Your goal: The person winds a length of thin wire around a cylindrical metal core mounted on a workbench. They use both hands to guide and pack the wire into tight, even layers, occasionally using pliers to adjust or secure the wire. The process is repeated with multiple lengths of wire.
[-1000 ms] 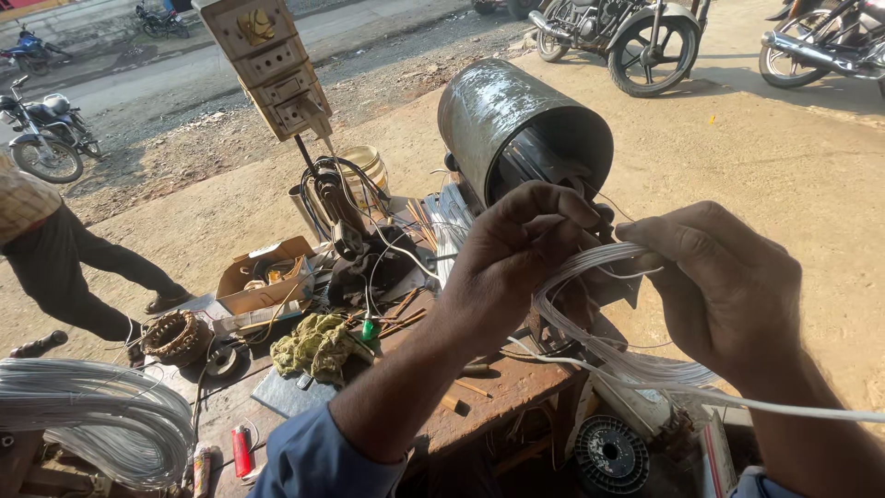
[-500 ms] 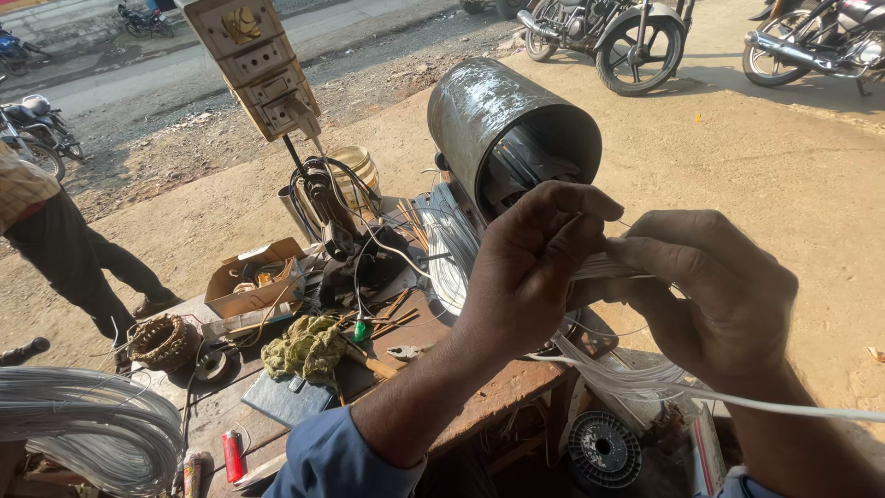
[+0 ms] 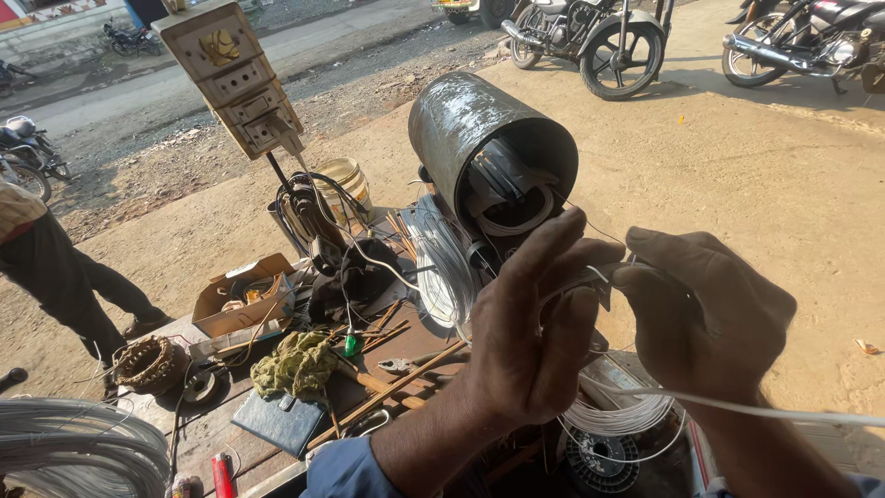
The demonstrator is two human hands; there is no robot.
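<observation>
Both hands were raised in front of the steel motor housing (image 3: 489,148) on the cluttered workbench (image 3: 277,433). The left hand (image 3: 535,337) and right hand (image 3: 705,318) each pinched the white winding wire (image 3: 636,415), whose loops hung below the hands, one strand running off right.

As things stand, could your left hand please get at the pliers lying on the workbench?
Probably yes: the pliers lie uncovered on the workbench just left of the left hand, but its fingers are pinching white wire with the right hand.
</observation>
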